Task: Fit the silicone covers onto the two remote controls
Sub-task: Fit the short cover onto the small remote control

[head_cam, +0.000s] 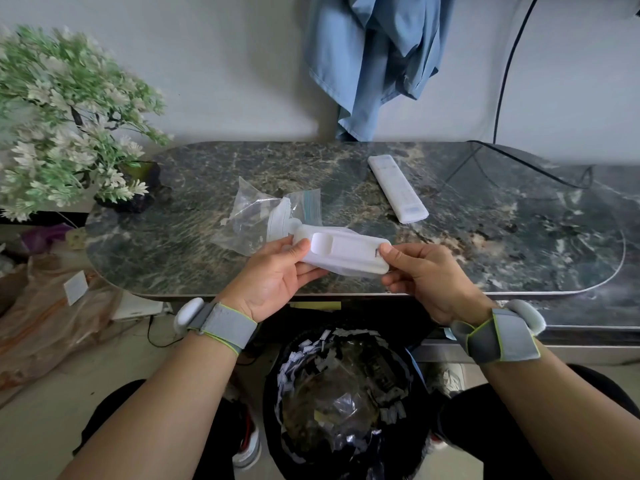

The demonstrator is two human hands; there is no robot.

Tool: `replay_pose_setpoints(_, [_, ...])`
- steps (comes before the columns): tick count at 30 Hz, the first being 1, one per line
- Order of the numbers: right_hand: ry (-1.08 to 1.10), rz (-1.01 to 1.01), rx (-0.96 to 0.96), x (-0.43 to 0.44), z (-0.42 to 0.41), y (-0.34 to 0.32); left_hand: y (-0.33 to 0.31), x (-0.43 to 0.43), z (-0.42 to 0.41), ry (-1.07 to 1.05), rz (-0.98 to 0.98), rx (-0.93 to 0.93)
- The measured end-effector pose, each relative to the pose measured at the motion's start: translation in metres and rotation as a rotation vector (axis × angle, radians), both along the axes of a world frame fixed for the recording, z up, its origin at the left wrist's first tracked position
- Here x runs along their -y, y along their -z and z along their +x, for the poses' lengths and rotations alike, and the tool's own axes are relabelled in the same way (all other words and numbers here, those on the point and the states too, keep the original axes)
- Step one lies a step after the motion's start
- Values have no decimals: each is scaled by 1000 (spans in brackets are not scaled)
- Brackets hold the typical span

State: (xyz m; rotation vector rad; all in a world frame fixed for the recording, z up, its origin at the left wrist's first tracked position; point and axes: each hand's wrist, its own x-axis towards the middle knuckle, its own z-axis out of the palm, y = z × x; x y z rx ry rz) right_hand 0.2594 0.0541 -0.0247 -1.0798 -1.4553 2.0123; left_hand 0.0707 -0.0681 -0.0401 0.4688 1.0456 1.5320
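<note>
At frame centre the left hand (277,278) and right hand (426,275) each pinch one end of the covered remote (346,252), long axis left-right. The second remote (397,188) lies farther, upper right, nearer the right hand.

I count two remotes: one covered remote (346,252) held in my two hands, one second remote (397,188) on the bench. One plastic bag (254,216), one potted plant (69,116), two wristbands.
</note>
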Motion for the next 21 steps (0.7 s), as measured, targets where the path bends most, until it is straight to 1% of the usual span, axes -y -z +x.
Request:
replay_pose_setpoints(3, [10,13,-12,0,-1,1,-2,-1,-3,22,-6,-17])
replay_pose_setpoints(6, [8,162,-22,-1,-2,0,-5,-3,-11,21,-39,-86])
replay_pose_setpoints(8, [-6,217,-20,-2,-2,1,-5,-3,-15,-2,-53,-95])
replay_pose_setpoints(14, [-21,200,4,-2,-2,7,-2,0,-12,11,-51,-19])
replay_pose_setpoints(18, [-14,199,-22,-1,-4,7,-2,1,-8,10,-44,29])
replay_pose_setpoints(21, [-41,206,-8,0,-2,7,1,3,-6,17,-38,4])
